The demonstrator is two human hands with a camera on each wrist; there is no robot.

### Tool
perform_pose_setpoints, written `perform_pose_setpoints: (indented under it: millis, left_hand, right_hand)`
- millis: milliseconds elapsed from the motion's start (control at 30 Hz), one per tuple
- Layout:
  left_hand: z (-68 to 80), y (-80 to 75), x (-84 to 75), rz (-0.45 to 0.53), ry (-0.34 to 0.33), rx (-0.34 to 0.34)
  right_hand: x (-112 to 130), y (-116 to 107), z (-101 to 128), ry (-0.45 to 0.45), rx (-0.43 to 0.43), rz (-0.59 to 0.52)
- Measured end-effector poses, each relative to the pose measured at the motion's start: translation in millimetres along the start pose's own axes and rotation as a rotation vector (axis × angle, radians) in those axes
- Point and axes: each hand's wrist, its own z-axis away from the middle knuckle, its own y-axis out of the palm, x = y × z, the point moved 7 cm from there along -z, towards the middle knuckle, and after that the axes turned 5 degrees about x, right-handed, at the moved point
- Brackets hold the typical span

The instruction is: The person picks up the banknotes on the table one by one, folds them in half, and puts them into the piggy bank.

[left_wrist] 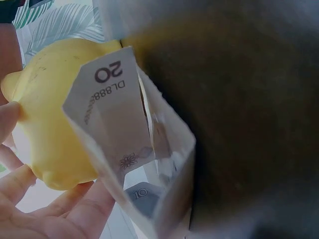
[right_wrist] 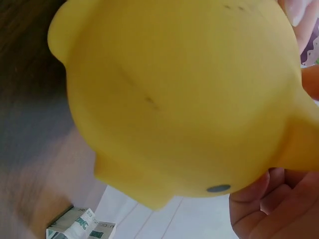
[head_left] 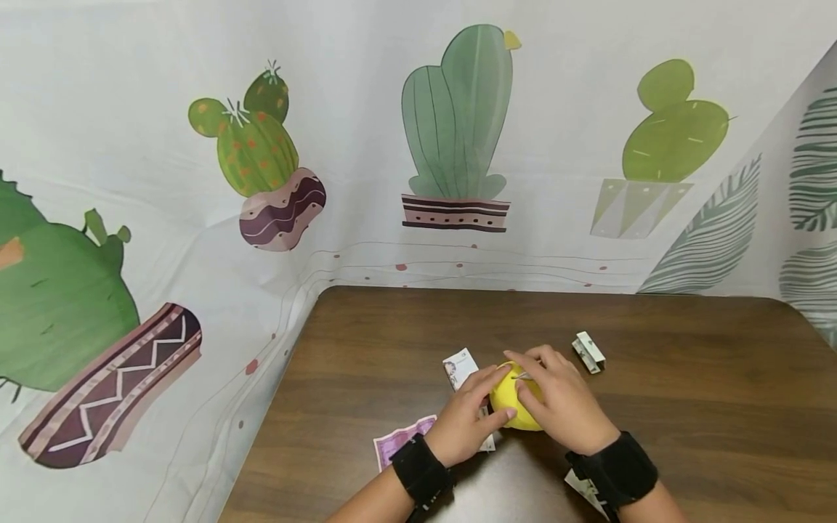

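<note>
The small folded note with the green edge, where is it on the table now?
In the head view, the folded note lies alone on the table, just right of and beyond the right hand.

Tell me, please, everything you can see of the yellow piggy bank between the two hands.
The yellow piggy bank is a rounded, smooth figure that looks like plastic or rubber, with stubby feet and ear-like bumps and a small dark spot. It sits near the front of the brown table, and both hands are on it: the left hand cups its left side, and the right hand covers its top and right. A folded banknote lies against it.
</note>
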Motion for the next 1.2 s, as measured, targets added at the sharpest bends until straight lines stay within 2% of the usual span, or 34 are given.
perform_pose_setpoints:
  millis: [233, 367, 600, 700, 933, 1200]
  left_hand:
    - [-0.3, -0.7, -1.4, -0.019, 0.018, -0.011]
    - [-0.2, -1.2, -3.1, -0.019, 0.018, -0.008]
    - [-0.3, -1.2, -0.8, 0.002, -0.005, 0.002]
    - [-0.5, -1.0, 0.7, 0.017, -0.012, -0.001]
    - [-0.5, -0.7, 1.3, 0.043, -0.013, 0.005]
    - [-0.1, -1.2, 1.3, 0.035, -0.018, 0.01]
  right_hand:
    - [2, 6, -1, -0.018, -0.013, 0.07]
    - [2, 6, -2, -0.014, -0.011, 0.068]
    - [-8, -4, -1, 0.074, 0.005, -0.124]
    - [-10, -9, 0, 0.077, -0.005, -0.168]
    - [-7, -15, 0, 0.017, -0.037, -0.133]
    - [-6, -11, 0, 0.013, -0.044, -0.1]
